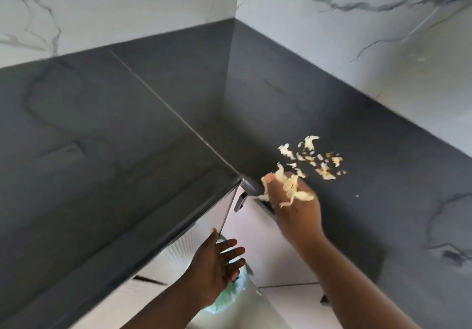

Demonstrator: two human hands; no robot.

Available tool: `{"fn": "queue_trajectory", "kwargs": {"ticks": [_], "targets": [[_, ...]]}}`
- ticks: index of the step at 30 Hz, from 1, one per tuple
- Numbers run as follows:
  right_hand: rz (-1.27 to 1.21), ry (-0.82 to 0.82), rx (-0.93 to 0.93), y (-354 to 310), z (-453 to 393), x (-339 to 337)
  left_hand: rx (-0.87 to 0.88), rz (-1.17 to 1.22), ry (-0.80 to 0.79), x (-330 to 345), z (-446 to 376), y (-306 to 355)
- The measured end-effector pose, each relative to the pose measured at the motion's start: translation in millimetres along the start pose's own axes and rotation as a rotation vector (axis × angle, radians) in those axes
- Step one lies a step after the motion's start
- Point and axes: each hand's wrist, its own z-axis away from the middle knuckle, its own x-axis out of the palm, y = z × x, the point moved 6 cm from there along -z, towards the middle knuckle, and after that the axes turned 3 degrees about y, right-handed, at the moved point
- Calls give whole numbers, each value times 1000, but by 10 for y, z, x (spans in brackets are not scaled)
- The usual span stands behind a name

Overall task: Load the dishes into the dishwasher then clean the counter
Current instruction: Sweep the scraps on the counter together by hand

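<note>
Food scraps [315, 157] lie on the corner counter [127, 124], right of its seam, near the front edge. The right hand [293, 201] sits just before them, scraps on it. Left hand [217, 262] is below the counter edge, over a bin bag [229, 295].

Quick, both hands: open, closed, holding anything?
Left hand: open, fingers spread, holding nothing.
Right hand: gripping peels at the counter edge.

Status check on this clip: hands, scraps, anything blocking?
Right hand gripping pale scraps at counter edge. Left hand open below, over the bin. Loose scraps left on counter. Nothing blocking.
</note>
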Motion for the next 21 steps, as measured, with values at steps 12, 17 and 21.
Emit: {"fn": "queue_trajectory", "kwargs": {"ticks": [12,17,21], "targets": [[288,-460,480,3383,876,1840,-174,170,314,-1251,-1959,-934],[547,-626,695,4451,831,2201,-187,54,394,-1505,-2726,-1134],[677,-714,806,5073,848,2307,-183,-8,426,-1611,-3008,-1261]]}}
